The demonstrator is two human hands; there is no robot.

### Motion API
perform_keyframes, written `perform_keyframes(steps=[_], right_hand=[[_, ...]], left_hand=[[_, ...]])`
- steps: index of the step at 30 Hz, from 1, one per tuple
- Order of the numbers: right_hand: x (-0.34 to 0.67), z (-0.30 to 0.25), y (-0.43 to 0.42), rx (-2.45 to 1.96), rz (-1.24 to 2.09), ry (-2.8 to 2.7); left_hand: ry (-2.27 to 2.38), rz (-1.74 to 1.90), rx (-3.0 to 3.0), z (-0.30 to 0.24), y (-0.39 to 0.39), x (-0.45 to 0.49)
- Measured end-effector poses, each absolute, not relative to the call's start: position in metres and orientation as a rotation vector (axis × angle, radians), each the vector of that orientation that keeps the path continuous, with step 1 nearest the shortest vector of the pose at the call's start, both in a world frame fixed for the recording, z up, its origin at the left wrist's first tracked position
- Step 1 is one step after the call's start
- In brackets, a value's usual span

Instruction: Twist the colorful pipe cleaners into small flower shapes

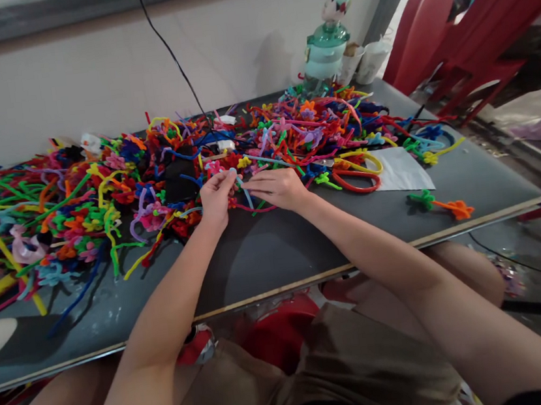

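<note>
This looks like a small handicraft workshop: pipe-cleaner flowers point(308, 111) and loose stems point(6, 252) lie heaped along a grey tabletop point(280, 247) against a plain wall point(87, 74), with red plastic chairs point(420, 33) and a cluttered floor point(531, 101) beside it.

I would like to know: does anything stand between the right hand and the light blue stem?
Nothing visible does. The right hand is at the light blue stem, facing the left hand; the colourful pile lies mostly beyond them.
</note>
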State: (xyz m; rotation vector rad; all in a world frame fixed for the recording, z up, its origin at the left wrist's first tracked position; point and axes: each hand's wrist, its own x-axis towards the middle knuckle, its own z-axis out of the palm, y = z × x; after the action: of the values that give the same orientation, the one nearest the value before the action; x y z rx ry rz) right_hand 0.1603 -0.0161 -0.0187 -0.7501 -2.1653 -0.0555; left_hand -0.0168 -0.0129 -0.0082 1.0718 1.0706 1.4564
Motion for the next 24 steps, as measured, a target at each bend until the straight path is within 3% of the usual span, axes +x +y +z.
perform_keyframes(steps=[10, 17, 24], right_hand=[[0.151, -0.015, -0.022, -0.623, 0.103, -2.057], [0.146, -0.013, -0.025, -0.590, 0.605, -1.932], [0.140, -0.007, -0.029, -0.823, 1.248, -1.493]], left_hand=[[1.096, 1.426, 1.099, -0.014, -0.008, -0.020], [1.078, 1.446, 1.127, -0.015, -0.011, -0.017], [1.097, 1.459, 1.132, -0.010, -0.017, -0.014]])
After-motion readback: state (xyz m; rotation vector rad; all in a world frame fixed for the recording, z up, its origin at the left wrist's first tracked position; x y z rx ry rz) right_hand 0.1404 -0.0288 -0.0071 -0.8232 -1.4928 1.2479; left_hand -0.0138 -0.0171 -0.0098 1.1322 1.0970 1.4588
